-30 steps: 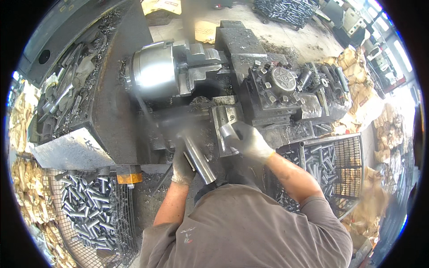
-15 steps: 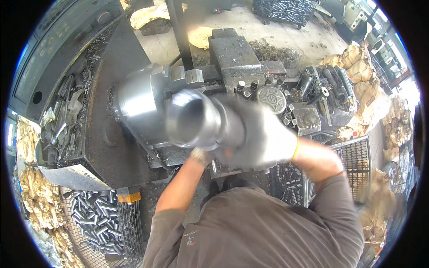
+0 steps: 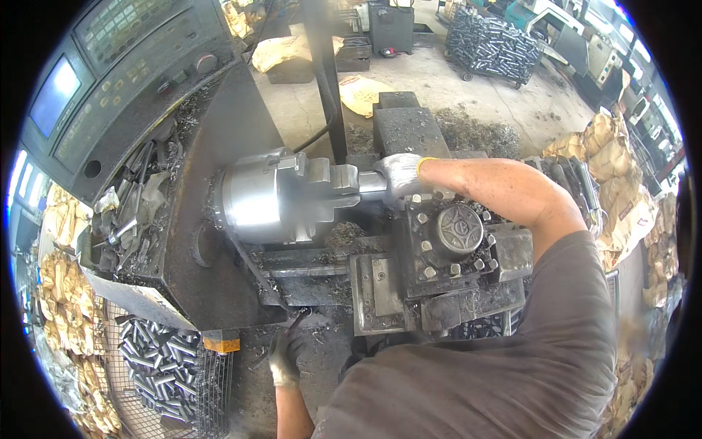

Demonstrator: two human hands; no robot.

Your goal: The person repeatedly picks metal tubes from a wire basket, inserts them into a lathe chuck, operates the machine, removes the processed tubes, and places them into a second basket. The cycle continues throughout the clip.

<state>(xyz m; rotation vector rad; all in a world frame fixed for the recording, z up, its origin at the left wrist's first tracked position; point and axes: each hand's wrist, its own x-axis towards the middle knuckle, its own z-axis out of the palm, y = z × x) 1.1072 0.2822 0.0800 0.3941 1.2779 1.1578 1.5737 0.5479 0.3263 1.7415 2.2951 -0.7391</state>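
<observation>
Since half a second ago, both hands have parted, and the metal tube now sits in the chuck.
Left hand (image 3: 284, 356) hangs low, fingers loosely curled, empty; farther off, right hand (image 3: 401, 175) wraps the metal tube (image 3: 369, 185) held in the lathe chuck (image 3: 274, 196).
</observation>
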